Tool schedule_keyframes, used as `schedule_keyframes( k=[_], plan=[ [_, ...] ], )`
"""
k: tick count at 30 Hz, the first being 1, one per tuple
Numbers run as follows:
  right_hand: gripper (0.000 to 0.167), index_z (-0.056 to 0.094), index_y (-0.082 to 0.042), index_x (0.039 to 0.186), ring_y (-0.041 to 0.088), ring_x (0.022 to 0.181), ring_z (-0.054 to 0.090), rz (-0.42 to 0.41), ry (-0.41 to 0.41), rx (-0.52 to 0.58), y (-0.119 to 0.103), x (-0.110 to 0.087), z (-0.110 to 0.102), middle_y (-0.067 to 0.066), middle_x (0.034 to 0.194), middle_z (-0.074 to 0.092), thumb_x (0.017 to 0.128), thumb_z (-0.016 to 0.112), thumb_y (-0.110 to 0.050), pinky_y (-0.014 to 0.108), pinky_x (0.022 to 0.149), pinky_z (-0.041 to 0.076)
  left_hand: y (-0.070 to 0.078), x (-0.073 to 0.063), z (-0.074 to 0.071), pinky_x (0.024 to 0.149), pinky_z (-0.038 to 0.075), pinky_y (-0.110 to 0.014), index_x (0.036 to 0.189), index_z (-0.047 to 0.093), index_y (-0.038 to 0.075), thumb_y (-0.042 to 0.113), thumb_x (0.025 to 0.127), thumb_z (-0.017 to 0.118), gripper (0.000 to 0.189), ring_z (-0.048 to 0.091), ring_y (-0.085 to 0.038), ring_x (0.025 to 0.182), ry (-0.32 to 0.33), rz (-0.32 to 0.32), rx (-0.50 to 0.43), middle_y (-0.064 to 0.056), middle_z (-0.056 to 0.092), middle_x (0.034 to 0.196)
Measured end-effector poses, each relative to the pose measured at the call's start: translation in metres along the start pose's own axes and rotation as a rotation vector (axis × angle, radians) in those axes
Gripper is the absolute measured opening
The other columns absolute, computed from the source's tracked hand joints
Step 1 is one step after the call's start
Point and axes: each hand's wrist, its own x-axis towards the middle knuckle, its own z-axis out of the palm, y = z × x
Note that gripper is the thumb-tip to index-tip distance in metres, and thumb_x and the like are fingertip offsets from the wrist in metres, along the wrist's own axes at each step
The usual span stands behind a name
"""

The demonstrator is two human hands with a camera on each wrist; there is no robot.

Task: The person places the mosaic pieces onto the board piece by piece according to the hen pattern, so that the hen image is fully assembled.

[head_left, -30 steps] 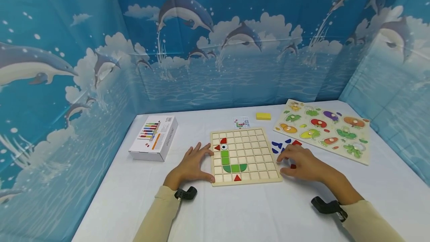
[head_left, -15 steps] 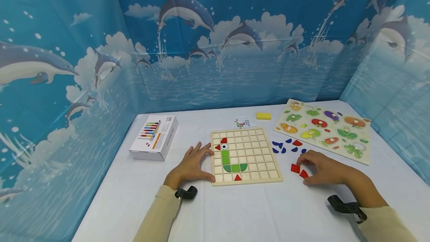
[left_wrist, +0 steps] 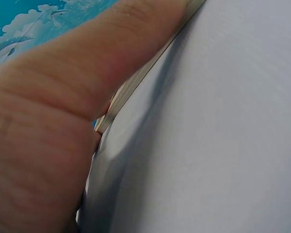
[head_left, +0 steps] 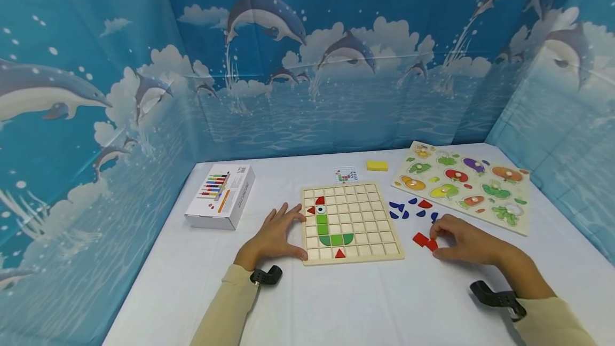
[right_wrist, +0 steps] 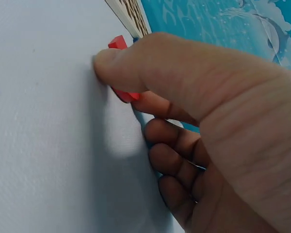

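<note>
My right hand (head_left: 466,240) pinches a red quarter-round tile (head_left: 432,245) between thumb and forefinger at the table surface, right of the board. A red square tile (head_left: 420,238) touches or nearly touches it on the left. In the right wrist view the thumb partly covers the pinched red tile (right_wrist: 127,96). The pale wooden grid board (head_left: 365,220) bears green, red and white eye tiles in a bird-like shape, plus a red triangle (head_left: 340,253) in the bottom row. With fingers and thumb spread, my left hand (head_left: 274,236) rests against the board's left edge.
Several dark blue tiles (head_left: 405,214) and a red tile (head_left: 425,204) lie right of the board. Behind stand a pattern card (head_left: 346,174) and a yellow block (head_left: 377,165). A vegetable puzzle board (head_left: 466,188) lies back right, a white box (head_left: 221,196) at left.
My right hand has moved right, away from the board's edge, to the red tiles, and now pinches the quarter-round one. The red square has shifted slightly left. The left hand stays put.
</note>
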Motion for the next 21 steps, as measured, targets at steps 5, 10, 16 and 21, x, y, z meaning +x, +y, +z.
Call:
schedule_keyframes(
  k=[5,10,16,21],
  plan=[
    [0.034,0.059,-0.019,0.091,0.016,0.087,0.049,0.042,0.064,-0.044,-0.0004,0.0032,0.0039,-0.003,0.088,0.050,0.079,0.088,-0.032,0.027,0.071,0.049,0.0005,0.0000,-0.0007,0.122,0.001,-0.047,0.134,0.053,0.029,0.071,0.060,0.085,0.091,0.005,-0.026,0.154,-0.002,-0.005,0.001,0.004,0.024,0.166],
    [0.034,0.059,-0.019,0.090,0.016,0.083,0.048,0.050,0.083,-0.057,0.0005,0.0040,0.0046,-0.003,0.085,0.048,0.078,0.088,-0.031,0.025,0.066,0.046,-0.0003,0.0003,-0.0001,0.122,0.001,-0.047,0.133,0.053,0.030,0.070,0.060,0.086,0.090,0.005,-0.026,0.154,0.001,-0.008,0.000,0.005,0.025,0.165],
    [0.034,0.066,-0.021,0.106,0.017,0.090,0.050,0.001,0.038,-0.033,0.0016,0.0033,0.0003,-0.004,0.093,0.053,0.080,0.087,-0.025,0.027,0.074,0.052,-0.0002,0.0006,-0.0004,0.122,0.001,-0.046,0.134,0.053,0.030,0.070,0.060,0.086,0.090,0.005,-0.026,0.154,-0.003,-0.011,-0.001,0.005,0.025,0.165],
    [0.030,0.066,-0.023,0.104,0.017,0.091,0.052,-0.006,0.038,-0.025,0.0027,0.0030,0.0008,-0.005,0.094,0.055,0.081,0.085,-0.019,0.026,0.077,0.053,0.0001,0.0004,-0.0001,0.122,0.001,-0.047,0.134,0.053,0.029,0.069,0.061,0.086,0.090,0.005,-0.027,0.154,-0.003,-0.013,0.002,0.004,0.025,0.166]
  ],
)
